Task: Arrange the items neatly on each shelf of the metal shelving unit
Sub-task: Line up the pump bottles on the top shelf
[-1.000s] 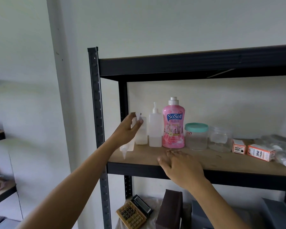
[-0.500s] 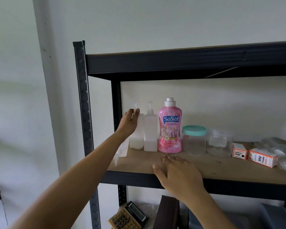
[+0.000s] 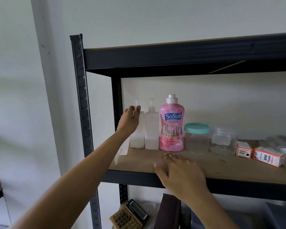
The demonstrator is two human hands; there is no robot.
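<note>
A black metal shelving unit (image 3: 80,100) stands against a pale wall (image 3: 155,17); its shelf (image 3: 221,166) is rough brown board. The left hand (image 3: 130,120) grips the left frosted pump bottle (image 3: 138,138) at the back corner. The right hand (image 3: 180,172) rests flat, fingers straight, on the board's front.

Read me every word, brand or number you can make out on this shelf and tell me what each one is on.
"SoSoft": pink bottle.
"DETERGEN TUMBUHAN": same bottle, under the brand.
"3 in 1" badge there: only partly legible.
"REFILL INK": small orange box.
"REFILL INK": longer orange box, printed sideways.
Smaller print on bottle and boxes, calculator keys: too small to read.
</note>
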